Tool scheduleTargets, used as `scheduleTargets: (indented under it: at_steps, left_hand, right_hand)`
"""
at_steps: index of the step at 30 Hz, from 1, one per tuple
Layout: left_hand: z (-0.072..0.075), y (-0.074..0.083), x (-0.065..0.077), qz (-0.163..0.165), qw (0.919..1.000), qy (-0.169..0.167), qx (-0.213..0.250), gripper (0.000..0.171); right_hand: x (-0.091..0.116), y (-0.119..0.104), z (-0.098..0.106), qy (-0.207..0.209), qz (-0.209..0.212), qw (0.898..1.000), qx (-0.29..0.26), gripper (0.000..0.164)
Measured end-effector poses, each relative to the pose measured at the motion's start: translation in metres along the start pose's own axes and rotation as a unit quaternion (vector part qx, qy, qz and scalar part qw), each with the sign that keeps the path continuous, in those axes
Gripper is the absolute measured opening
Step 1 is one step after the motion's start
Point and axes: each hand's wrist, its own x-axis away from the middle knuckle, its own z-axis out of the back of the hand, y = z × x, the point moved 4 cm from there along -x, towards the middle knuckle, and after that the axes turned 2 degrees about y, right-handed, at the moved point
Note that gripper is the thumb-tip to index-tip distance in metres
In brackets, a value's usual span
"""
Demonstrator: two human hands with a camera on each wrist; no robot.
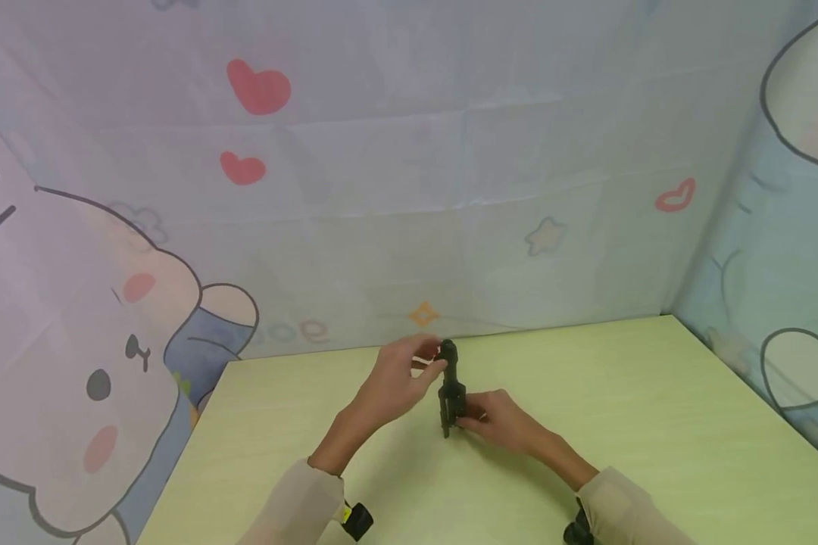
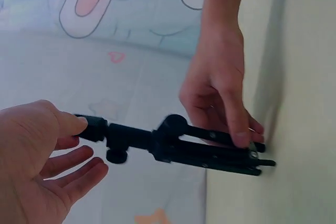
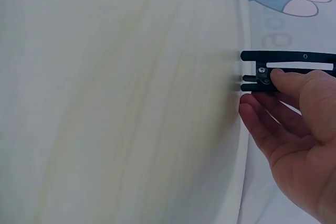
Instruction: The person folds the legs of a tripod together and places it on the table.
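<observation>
A small black tripod stands upright near the back of the table, its legs folded close together. At its top, my left hand pinches the head between thumb and forefinger, while the other fingers stay spread. My right hand holds the lower end of the legs from the right side. In the left wrist view, the tripod shows a round knob on its neck, and the right hand grips near the feet. The right wrist view shows the thumb on a leg bracket.
The pale yellow-green table ends at a cloth backdrop printed with hearts and cartoon animals. Black wrist devices sit at both cuffs. More printed cloth hangs along the right side.
</observation>
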Motion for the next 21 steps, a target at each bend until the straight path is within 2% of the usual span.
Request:
scheduleTargets:
  at_steps: [5,9,15,21]
  left_hand:
    - [-0.004,0.014,-0.018,-0.035,0.999,-0.007,-0.028,0.028]
    - [-0.007,0.019,-0.025,-0.041,0.9979,-0.022,-0.046,0.025]
    - [-0.006,0.018,-0.025,-0.035,0.9976,-0.043,-0.041,0.025]
    - [0.008,0.013,-0.015,-0.027,0.9985,-0.042,-0.022,0.023]
  right_hand:
    - [-0.001,0.002,-0.001,0.007,0.003,1.0,-0.007,0.01]
    - [-0.002,0.002,-0.001,0.01,0.001,1.0,-0.003,0.01]
    - [-0.002,0.002,0.003,0.016,0.002,1.0,0.009,0.01]
    - [-0.004,0.006,0.001,0.014,0.004,1.0,-0.008,0.008]
